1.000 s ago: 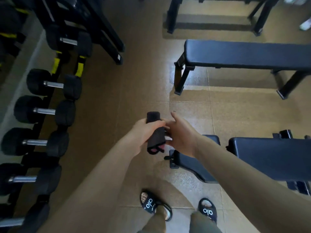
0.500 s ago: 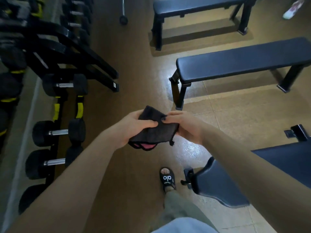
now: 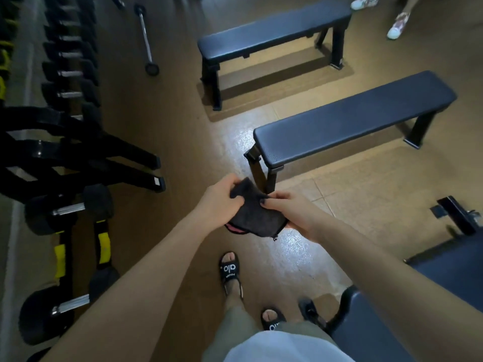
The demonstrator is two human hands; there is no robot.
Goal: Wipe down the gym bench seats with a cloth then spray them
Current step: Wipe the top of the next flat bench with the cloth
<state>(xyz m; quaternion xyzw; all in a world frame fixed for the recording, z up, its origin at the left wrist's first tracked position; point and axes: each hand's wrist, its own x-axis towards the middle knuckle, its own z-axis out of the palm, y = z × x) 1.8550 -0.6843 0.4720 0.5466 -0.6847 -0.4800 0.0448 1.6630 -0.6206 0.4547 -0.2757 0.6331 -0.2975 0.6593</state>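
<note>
Now, cloth: a dark cloth [image 3: 254,214] is held in mid-air ahead of the person, between both hands, with a pink underside showing at its lower left edge.
Left hand: the left hand [image 3: 218,202] is clamped on the cloth's upper left edge, fingers curled over the fold.
Right hand: the right hand [image 3: 292,211] is pinched on the right side, thumb laid on top of the fabric.
Benches: the near bench [image 3: 350,121] is seen just beyond the hands, with the far bench [image 3: 274,30] behind it; a third padded seat [image 3: 366,333] is at the lower right, close to the right arm. None is touched by the cloth yet.
Stage: wiping is judged not yet begun; the cloth looks to be being folded or readied.
Risk, drop: a corner could be let slip while the grip is changed, and the cloth would land on the floor and carry grit to the seats.
Risk, wad: if left bunched, only a narrow strip would be wiped per pass and patches missed.
Risk, footing: open sandals [image 3: 231,273] are worn near dumbbells [image 3: 69,207] and rack feet, so a toe could be stubbed.
Risk, spray: no spray bottle is seen, so that step may be held up.
</note>
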